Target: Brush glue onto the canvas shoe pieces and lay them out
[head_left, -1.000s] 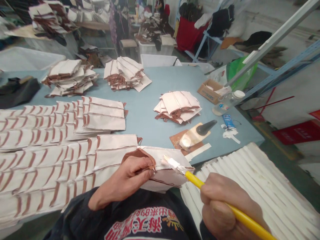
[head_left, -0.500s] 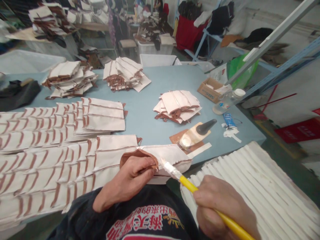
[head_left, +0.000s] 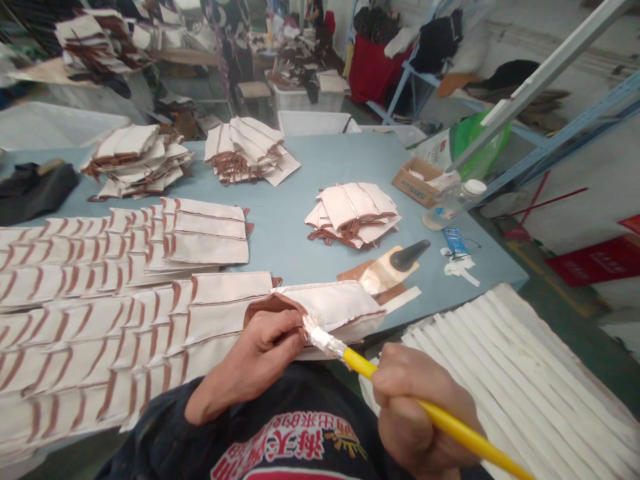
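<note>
My left hand [head_left: 260,357] pinches the brown edge of a cream fabric piece [head_left: 333,307] at the table's front edge. The piece's brown inner side shows beside my fingers. In my right hand [head_left: 425,407] is a yellow-handled brush [head_left: 357,363], its white-coated bristles at the pinched edge, close to my left fingertips. Just beyond the piece, a pale container with a dark-handled tool [head_left: 390,269] rests on a brown scrap. To the left, cream pieces with brown edges [head_left: 100,320] lie overlapped in long rows.
Stacks of cream pieces [head_left: 357,207] stand farther back on the blue table [head_left: 280,227]. A small cardboard box [head_left: 417,183] and a clear jar [head_left: 453,205] are at the right. Long white strips [head_left: 520,373] lie on the lower right. Metal shelving rises behind.
My right hand has moved left with the brush, bringing its bristles to the edge at my left fingertips. The view has shifted slightly.
</note>
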`<state>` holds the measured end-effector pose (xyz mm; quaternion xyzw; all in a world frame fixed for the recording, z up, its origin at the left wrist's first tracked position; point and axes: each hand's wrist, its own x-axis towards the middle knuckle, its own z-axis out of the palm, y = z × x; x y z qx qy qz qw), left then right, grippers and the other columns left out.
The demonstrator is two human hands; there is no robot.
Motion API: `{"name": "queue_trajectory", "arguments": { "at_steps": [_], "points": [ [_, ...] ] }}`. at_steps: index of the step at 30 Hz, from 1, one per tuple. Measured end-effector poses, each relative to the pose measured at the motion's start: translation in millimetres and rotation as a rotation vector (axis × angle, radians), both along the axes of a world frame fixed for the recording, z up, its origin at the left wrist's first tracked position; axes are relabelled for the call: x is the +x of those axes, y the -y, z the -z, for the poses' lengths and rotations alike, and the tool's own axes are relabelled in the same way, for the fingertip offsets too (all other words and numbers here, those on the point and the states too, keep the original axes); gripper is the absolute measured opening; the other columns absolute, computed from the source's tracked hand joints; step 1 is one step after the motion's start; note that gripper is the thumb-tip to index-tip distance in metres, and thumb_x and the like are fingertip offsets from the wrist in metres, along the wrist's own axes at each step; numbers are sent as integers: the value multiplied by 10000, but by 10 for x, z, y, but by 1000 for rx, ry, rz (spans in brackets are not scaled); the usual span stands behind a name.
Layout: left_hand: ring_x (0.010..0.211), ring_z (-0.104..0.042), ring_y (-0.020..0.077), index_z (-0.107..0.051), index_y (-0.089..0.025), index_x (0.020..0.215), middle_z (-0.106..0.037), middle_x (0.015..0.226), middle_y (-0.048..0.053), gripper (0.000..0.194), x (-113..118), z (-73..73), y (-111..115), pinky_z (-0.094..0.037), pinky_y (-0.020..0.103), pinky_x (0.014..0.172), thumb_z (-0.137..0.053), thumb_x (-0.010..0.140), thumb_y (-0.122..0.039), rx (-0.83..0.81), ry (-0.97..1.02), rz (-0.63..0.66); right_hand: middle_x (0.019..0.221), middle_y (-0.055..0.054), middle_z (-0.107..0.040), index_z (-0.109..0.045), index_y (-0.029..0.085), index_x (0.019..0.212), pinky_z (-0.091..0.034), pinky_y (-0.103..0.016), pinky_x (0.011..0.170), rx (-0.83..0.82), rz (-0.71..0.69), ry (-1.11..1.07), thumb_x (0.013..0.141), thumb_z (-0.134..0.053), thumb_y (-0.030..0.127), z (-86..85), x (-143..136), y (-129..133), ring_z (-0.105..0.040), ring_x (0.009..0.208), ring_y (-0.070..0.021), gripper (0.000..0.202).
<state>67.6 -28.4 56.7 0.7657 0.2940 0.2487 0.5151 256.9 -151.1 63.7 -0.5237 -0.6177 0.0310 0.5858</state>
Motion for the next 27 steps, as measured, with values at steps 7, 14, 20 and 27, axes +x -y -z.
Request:
{"name": "queue_trajectory", "arguments": {
  "at_steps": [7,14,20,27],
  "points": [
    [704,-486,152,-540,-200,695,-556,736,-6,268,124,14,-81,-385,272,665,-569,939,-305,-127,-2,-66,550,77,-512,-690,219,912,-397,-205,406,-38,79,-419,1125,-562,356,4,41,-210,-451,390,-92,284],
    [672,-376,121,-531,-195,747,-442,735,-44,392,150,97,-229,-303,245,615,-700,902,-513,-531,48,-34,544,78,-498,-698,204,892,-400,-199,429,-30,123,-495,1111,-614,399,17,238,-212,-458,412,-91,305],
    [629,-373,101,-684,-153,896,-516,733,-41,362,113,-3,-247,-259,226,573,-807,857,-492,-711,75,25,541,79,-493,-697,202,875,-375,-194,411,-25,101,-418,1115,-596,400,-30,181,-296,-444,398,-87,327],
    [702,-490,129,-680,-152,849,-614,781,-6,385,150,-120,-114,-389,241,663,-805,889,-514,-763,93,78,630,32,-635,-751,219,955,-509,-256,487,48,227,7,1098,-619,401,92,218,-335,-577,462,-132,267]
  ]
}}
